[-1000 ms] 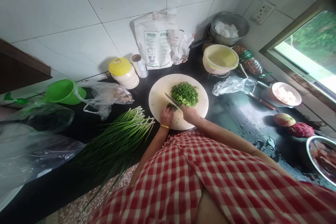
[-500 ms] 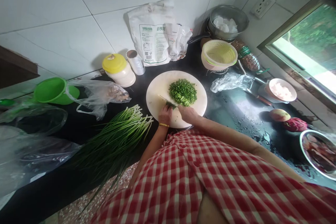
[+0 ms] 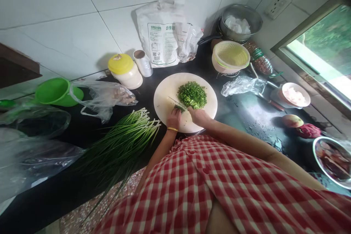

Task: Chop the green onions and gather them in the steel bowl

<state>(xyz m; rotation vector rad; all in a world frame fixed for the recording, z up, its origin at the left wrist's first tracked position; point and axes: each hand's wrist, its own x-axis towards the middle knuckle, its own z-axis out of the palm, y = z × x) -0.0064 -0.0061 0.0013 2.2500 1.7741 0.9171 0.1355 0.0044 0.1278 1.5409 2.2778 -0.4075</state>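
A round white cutting board (image 3: pixel 167 95) lies on the dark counter, with a heap of finely chopped greens (image 3: pixel 192 94) on its far half. My left hand (image 3: pixel 173 119), a gold bangle on its wrist, is curled down over a small bunch of green stalks (image 3: pixel 179 108) at the board's near side. My right hand (image 3: pixel 197 115) grips the handle of a knife (image 3: pixel 175 101) whose blade rests on those stalks, right beside my left fingers. A long bundle of uncut chives (image 3: pixel 123 142) lies on the counter left of the board.
Along the tiled wall stand a yellow-lidded jar (image 3: pixel 124 70), a white packet (image 3: pixel 164 34), a green funnel (image 3: pixel 56 90) and plastic bags (image 3: pixel 106 97). To the right are a yellow colander (image 3: pixel 231 56), a steel pot (image 3: pixel 239 22), a pink bowl (image 3: pixel 294 95) and a dish of meat (image 3: pixel 333 161).
The knife blade has dropped from a raised tilt down onto the stalks. My left hand stays on the bunch, and the view has shifted slightly.
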